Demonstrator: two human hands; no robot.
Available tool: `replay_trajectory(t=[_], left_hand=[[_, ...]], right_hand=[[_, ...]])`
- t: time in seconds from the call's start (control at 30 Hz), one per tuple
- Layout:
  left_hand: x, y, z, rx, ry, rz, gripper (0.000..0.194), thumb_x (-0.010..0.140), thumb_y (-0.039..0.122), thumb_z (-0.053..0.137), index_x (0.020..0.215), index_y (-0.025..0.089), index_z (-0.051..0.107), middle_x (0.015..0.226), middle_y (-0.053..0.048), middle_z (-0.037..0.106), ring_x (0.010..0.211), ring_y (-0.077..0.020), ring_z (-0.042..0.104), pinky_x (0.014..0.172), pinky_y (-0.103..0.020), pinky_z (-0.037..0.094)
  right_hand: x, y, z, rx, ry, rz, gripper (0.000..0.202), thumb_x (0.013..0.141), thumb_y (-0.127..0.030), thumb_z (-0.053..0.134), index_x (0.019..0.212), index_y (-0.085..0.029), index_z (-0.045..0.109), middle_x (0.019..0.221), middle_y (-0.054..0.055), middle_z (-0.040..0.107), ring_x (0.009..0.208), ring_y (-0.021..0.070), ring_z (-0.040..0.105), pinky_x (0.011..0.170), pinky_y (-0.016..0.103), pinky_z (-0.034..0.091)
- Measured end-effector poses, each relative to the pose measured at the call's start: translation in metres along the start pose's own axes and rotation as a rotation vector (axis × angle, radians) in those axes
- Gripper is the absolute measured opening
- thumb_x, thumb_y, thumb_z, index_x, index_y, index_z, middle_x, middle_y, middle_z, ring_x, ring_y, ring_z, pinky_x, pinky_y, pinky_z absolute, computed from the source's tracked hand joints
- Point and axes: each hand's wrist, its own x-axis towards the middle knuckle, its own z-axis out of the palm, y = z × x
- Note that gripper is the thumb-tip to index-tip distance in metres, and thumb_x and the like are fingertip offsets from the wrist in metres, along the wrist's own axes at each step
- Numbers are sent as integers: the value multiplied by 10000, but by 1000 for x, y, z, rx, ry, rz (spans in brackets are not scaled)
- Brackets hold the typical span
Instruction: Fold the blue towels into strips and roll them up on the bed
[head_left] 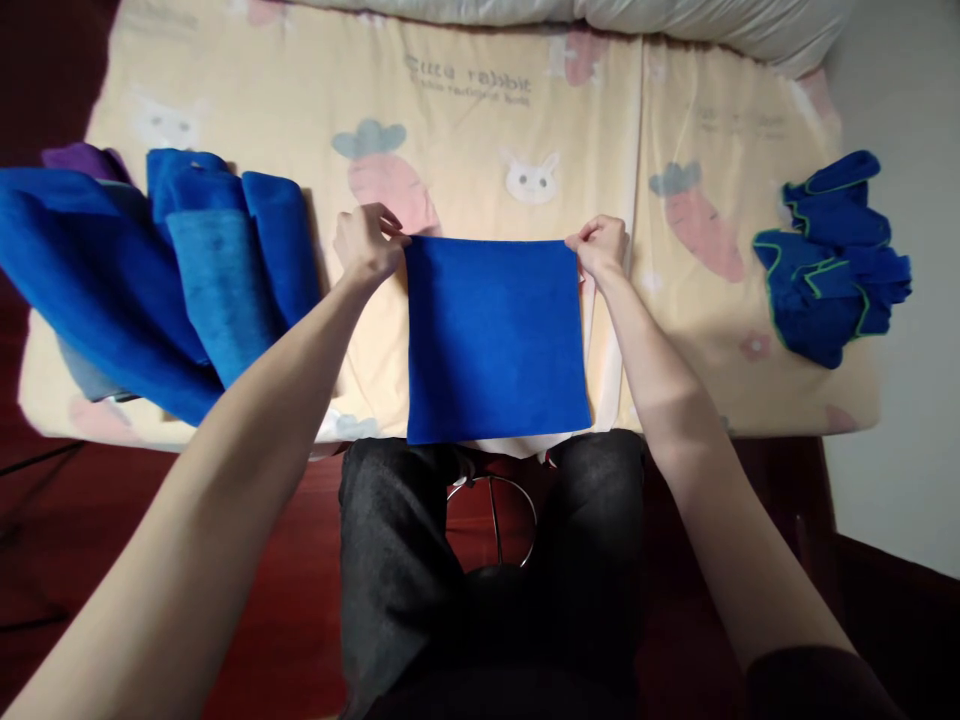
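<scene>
A flat, square blue cloth (495,340) is spread out in front of me, its near edge by the bed's front edge above my knees. My left hand (370,243) pinches its far left corner between thumb and fingers. At the far right corner, my right hand (600,245) grips the same cloth in a similar pinch. The far edge runs nearly straight between the two hands.
The bed sheet (465,130) is pale yellow with carrots and rabbits. Folded blue cloths (217,270) are heaped at the left. Crumpled blue cloths with green edging (832,260) lie at the right. A white quilt (675,20) runs along the back, beside a pale wall (900,300).
</scene>
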Motion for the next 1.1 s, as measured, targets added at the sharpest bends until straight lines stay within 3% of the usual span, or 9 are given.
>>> replay_trajectory(t=[0.2, 0.43, 0.53, 0.67, 0.77, 0.87, 0.97, 1.03, 1.1], left_hand=[[23, -24, 27, 25, -143, 77, 289, 883, 305, 763, 1060, 89, 686, 1038, -37, 758, 1001, -146, 641, 1061, -387, 512], [41, -43, 25, 85, -400, 274, 459, 889, 448, 728, 1062, 30, 656, 1072, -76, 692, 1209, -299, 633, 1106, -504, 493], [46, -41, 24, 125, -372, 277, 431, 897, 446, 733, 1039, 45, 661, 1082, -76, 700, 1243, -304, 617, 1137, -496, 480], [58, -33, 26, 138, -292, 210, 435, 942, 365, 717, 1150, -4, 622, 1227, -122, 701, 1239, -238, 589, 1236, -485, 394], [55, -22, 37, 69, -192, 146, 436, 1026, 307, 617, 1310, -10, 523, 1429, -154, 600, 1355, -237, 515, 1288, -521, 304], [33, -15, 56, 7, -47, 265, 511, 1042, 306, 594, 1459, 51, 444, 1625, -153, 416, 1527, -268, 329, 1320, -589, 199], [14, -20, 76, 33, -119, 438, 684, 1040, 459, 587, 1575, 95, 367, 1748, -100, 227, 1625, -254, 138, 1350, -602, 65], [13, -29, 85, 35, -210, 450, 768, 1052, 566, 514, 1603, 67, 324, 1764, -101, 194, 1642, -231, 101, 1356, -598, 10], [18, -37, 91, 23, -236, 400, 851, 1053, 623, 464, 1614, 12, 273, 1766, -136, 173, 1648, -231, 81, 1345, -619, -42]], right_hand=[[9, 37, 27, 20, 26, 9, 521, 1015, -582, 486, 875, -115, 669, 998, 30, 704, 1018, 179, 754, 935, 428, 607], [7, 41, 31, 176, -16, -32, 642, 1031, -613, 355, 953, -64, 678, 988, -3, 636, 1031, 153, 737, 1014, 587, 547], [2, 34, 25, 191, -19, -85, 639, 1034, -647, 370, 987, -91, 682, 1019, 5, 615, 1066, 155, 721, 1054, 597, 536], [7, 22, 17, 69, -18, -122, 485, 1053, -586, 519, 1073, -128, 679, 1131, 62, 620, 1203, 242, 663, 1126, 618, 504], [6, 2, 19, -48, 16, -116, 419, 1092, -510, 484, 1177, -143, 667, 1273, 115, 604, 1354, 315, 575, 1200, 637, 425], [-15, -21, 33, -168, -31, -163, 471, 1107, -502, 421, 1378, -163, 607, 1504, 149, 510, 1524, 364, 403, 1269, 657, 309], [-39, -30, 46, -214, -241, -278, 592, 1102, -555, 377, 1555, -187, 479, 1679, 115, 370, 1613, 353, 249, 1305, 679, 191], [-45, -26, 49, -224, -333, -274, 642, 1102, -582, 341, 1611, -197, 415, 1726, 94, 312, 1642, 324, 179, 1321, 665, 115], [-40, -23, 48, -234, -328, -209, 665, 1108, -578, 304, 1642, -187, 363, 1746, 94, 275, 1658, 310, 112, 1319, 668, 54]])
